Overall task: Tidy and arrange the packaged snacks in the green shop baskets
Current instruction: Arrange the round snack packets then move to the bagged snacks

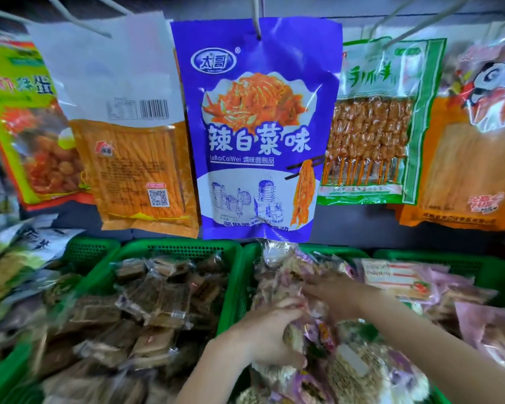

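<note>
Several green shop baskets stand side by side. The middle basket (pixel 247 275) holds small purple-and-clear snack packets (pixel 286 269). My left hand (pixel 270 330) is closed around a bunch of these packets at the basket's near left side. Farther in, my right hand (pixel 331 295) lies flat on the same pile with its fingers pressed among the packets; a grip cannot be made out. The basket to the left (pixel 187 246) is full of brown snacks in clear wrappers (pixel 155 298). The right basket (pixel 420 253) holds pink packets (pixel 403 279).
Large snack bags hang on hooks just above the baskets: a blue-purple bag (pixel 257 126) in the centre, an orange one (pixel 137 158) to its left, a green skewer pack (pixel 373 123) and an orange pack (pixel 467 147) to its right. More packets (pixel 15 263) pile at far left.
</note>
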